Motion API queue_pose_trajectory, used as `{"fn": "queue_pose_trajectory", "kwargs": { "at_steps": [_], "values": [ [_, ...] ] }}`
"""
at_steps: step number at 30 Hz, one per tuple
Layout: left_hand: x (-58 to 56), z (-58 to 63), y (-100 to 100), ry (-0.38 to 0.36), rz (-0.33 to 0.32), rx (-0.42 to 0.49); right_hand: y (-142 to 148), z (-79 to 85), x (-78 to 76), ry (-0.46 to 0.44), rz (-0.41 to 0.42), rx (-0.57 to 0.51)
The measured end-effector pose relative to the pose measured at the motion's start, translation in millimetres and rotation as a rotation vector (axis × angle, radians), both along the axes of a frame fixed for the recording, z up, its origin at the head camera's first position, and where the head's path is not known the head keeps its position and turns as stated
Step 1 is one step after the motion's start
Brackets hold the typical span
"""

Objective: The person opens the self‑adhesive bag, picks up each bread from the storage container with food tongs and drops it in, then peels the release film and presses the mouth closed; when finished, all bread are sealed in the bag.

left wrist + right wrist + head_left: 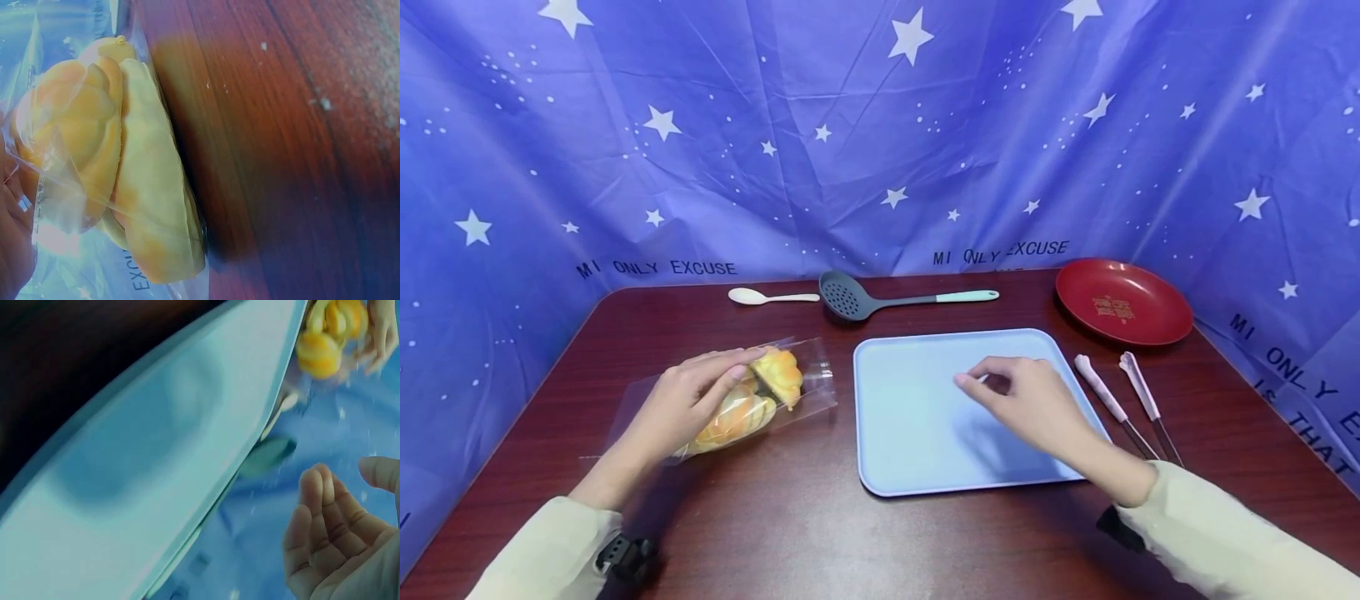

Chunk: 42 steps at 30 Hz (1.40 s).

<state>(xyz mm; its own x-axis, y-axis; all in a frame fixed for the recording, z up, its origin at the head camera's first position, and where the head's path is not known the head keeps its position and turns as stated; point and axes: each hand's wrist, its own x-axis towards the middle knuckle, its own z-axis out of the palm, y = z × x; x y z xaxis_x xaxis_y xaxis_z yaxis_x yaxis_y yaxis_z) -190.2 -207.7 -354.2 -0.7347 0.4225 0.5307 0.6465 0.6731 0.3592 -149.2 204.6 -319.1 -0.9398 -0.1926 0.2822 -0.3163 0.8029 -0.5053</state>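
My left hand (688, 396) grips a clear plastic bag (820, 396) of bread pieces on the left of the table, its fingers over the top and the thumb below. A golden bread piece (781, 377) lies by the fingertips, near the bag's right end; paler bread (737, 417) sits lower under the film. Close up, the left wrist view has a long bread piece (159, 181) beside a rounded one (75, 131). Above the light blue tray (910, 450) hovers my right hand (1033, 400), holding nothing. Its fingers are loosely bent, with the thumb apart (381, 472).
Behind the tray lie a white spoon (748, 297) and a grey slotted ladle (844, 296) with a mint handle. At the back right is a red plate (1123, 300). Two utensils with pinkish handles (1099, 387) lie right of the tray, their far ends partly hidden by my arm.
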Motion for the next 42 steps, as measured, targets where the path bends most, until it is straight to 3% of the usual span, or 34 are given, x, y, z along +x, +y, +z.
{"fn": "queue_pose_trajectory", "kwargs": {
  "at_steps": [9,18,28,42],
  "values": [
    [-0.9,-0.7,1,-0.006,0.009,-0.005,-73,-9.8,-6.6,-0.139,0.146,-0.095],
    [-1.0,-1.4,3,0.01,0.015,-0.003,-120,-15.6,-12.7,-0.284,0.21,-0.181],
    [0.3,-2.0,7,0.015,0.029,0.018,-154,-19.1,-16.3,-0.503,0.155,-0.339],
    [7.9,1.2,26,-0.036,0.147,-0.01,-174,-28.8,-23.2,-0.587,0.05,-0.579]
  ]
}}
